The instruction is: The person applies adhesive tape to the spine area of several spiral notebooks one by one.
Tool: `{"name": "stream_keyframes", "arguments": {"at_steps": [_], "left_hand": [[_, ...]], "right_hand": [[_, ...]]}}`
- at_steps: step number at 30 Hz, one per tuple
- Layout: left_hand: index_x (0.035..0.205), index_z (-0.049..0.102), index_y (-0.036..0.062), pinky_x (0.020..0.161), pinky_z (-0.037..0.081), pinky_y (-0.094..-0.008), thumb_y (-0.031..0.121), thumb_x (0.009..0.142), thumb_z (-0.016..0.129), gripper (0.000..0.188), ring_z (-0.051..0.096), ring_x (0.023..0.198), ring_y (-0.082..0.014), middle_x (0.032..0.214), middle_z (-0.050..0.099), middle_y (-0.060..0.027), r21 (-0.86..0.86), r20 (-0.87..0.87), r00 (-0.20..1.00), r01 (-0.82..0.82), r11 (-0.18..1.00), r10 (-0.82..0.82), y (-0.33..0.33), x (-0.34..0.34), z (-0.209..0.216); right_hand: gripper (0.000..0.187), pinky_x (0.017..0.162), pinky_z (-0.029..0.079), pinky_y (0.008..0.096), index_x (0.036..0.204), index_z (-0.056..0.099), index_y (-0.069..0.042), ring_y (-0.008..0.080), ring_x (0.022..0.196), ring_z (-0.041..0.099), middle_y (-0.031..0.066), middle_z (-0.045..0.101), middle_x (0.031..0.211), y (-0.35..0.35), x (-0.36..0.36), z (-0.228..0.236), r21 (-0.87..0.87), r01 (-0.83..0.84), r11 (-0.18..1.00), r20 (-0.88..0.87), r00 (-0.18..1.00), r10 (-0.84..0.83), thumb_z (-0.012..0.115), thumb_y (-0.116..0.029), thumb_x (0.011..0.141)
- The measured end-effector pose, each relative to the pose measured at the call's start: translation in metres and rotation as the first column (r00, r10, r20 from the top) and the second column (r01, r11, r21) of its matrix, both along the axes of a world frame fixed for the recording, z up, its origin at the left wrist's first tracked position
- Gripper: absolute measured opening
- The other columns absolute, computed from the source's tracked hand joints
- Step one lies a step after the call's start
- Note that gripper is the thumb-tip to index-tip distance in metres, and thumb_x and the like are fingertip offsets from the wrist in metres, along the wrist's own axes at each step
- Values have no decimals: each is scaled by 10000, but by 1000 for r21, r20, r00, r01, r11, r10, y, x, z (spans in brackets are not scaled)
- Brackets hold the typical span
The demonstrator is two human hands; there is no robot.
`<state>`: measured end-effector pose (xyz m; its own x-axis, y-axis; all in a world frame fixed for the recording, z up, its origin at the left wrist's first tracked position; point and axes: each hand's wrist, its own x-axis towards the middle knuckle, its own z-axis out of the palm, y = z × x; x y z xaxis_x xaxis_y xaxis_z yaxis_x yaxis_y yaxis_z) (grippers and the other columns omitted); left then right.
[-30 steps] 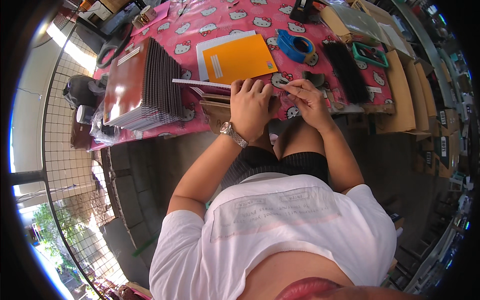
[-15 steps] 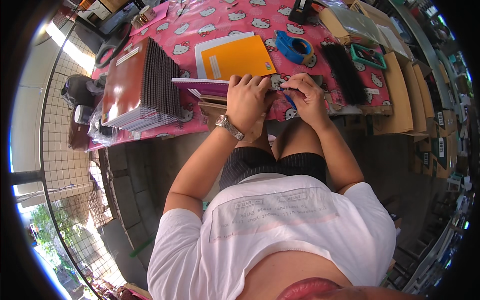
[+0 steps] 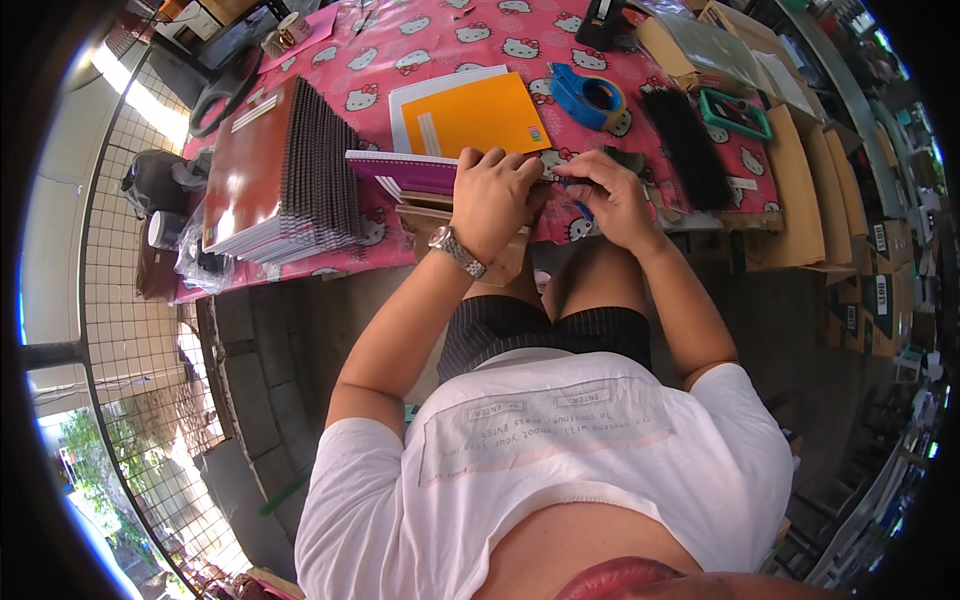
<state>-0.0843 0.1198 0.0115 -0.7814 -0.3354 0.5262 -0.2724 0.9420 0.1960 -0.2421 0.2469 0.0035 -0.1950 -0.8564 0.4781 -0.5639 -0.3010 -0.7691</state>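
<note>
1. Clasps the purple notebook [image 3: 415, 174] under the left grip [image 3: 494, 202], tilted on edge at the near side of the counter [image 3: 450, 45], right of the brown notebook stack [image 3: 255, 165], on the near side of the orange notebook [image 3: 475, 112], just beside a brown block [image 3: 421, 217].
2. Pinches a blue tool [image 3: 584, 211] in the right grip [image 3: 612, 203], just right of the left one.
3. Compared with one second ago, shows more purple cover, and blue below the right fingers instead of only a dark tip.
4. Keeps the left grip in nearly the same place.
5. Hides the notebook's right end behind left fingers.
6. Covers most of the tool; cannot tell its kind, nor any contact with the notebook.
7. Cuts off the counter's far edge.
</note>
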Motion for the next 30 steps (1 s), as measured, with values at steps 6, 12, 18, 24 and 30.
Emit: {"name": "stream_keyframes", "arguments": {"at_steps": [6, 12, 18, 24, 30], "left_hand": [[918, 617, 149, 805, 396, -383, 312, 772, 727, 245, 611, 862, -212, 841, 629, 7, 5, 22, 999, 30, 1000, -30, 5, 6, 3], [1087, 565, 143, 850, 377, -408, 241, 849, 668, 277, 601, 926, -231, 939, 626, -17, -3, 35, 996, 86, 996, -86, 13, 19, 11], [1046, 573, 137, 850, 376, -417, 225, 860, 657, 222, 601, 921, -237, 925, 621, -22, 24, 26, 995, 101, 995, -101, 11, 17, 13], [997, 561, 132, 871, 381, -414, 219, 817, 678, 232, 605, 944, -239, 923, 626, -25, 3, 73, 994, 80, 997, -80, 8, 22, 9], [1001, 552, 117, 898, 378, -407, 205, 791, 677, 259, 599, 963, -234, 915, 624, -28, 37, 70, 991, 115, 993, -117, 13, 27, 8]], "right_hand": [[257, 785, 498, 301, 1168, 646, -14, 223, 893, 614, 124, 624, 1034, 4, -12, 10, 364, -67, 929, 46, 997, 54, 607, 0, 914], [337, 877, 480, 414, 1237, 550, -26, 373, 1053, 607, 191, 610, 1112, 17, 13, 51, 318, 82, 944, -154, 987, -34, 611, -57, 907], [305, 778, 508, 402, 1189, 550, -53, 376, 889, 636, 150, 620, 1043, 17, 20, 51, 154, 129, 980, -327, 942, -72, 625, -75, 894], [252, 539, 477, 279, 1188, 535, -50, 121, 608, 590, 68, 601, 888, 6, 6, 49, 517, -163, 840, 332, 943, -21, 611, -112, 956], [289, 566, 503, 273, 1256, 493, -61, 103, 659, 609, 63, 590, 855, 12, 7, 52, 532, -226, 816, 358, 933, 25, 566, -156, 993]]}}
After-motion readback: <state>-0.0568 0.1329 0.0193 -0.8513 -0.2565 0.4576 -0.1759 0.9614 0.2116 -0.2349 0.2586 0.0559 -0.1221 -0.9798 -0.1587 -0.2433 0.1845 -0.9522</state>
